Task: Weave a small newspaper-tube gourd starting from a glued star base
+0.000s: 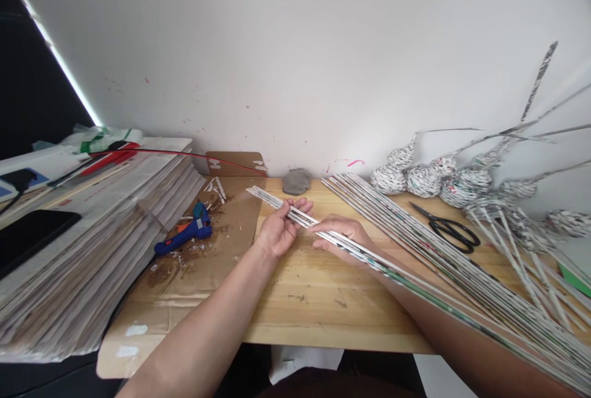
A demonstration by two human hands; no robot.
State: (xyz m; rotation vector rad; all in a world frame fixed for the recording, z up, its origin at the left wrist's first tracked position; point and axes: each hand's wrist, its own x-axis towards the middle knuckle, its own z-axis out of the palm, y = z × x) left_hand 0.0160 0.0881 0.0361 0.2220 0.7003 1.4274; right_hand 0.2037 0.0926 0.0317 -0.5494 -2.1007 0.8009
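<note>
Several long rolled newspaper tubes (pixel 378 262) run slantwise through both my hands above the wooden table (pixel 295 308). Near their far ends, my left hand (pixel 281 228) is palm up, with the tubes lying across its fingers and the thumb on top. My right hand (pixel 344 235) pinches the same bunch a little further down, and the tubes trail over my right forearm. A larger row of loose paper tubes (pixel 415 244) lies on the table to the right. Black-handled scissors (pixel 450 228) rest beyond that row.
Woven paper figures (pixel 425 181) with long sticking-out strands stand at the back right. A blue glue gun (pixel 187 235) lies on cardboard (pixel 217 287) at left. A tall newspaper stack (pixel 157 207) carries a phone (pixel 37 235). A grey lump (pixel 297 181) sits against the wall.
</note>
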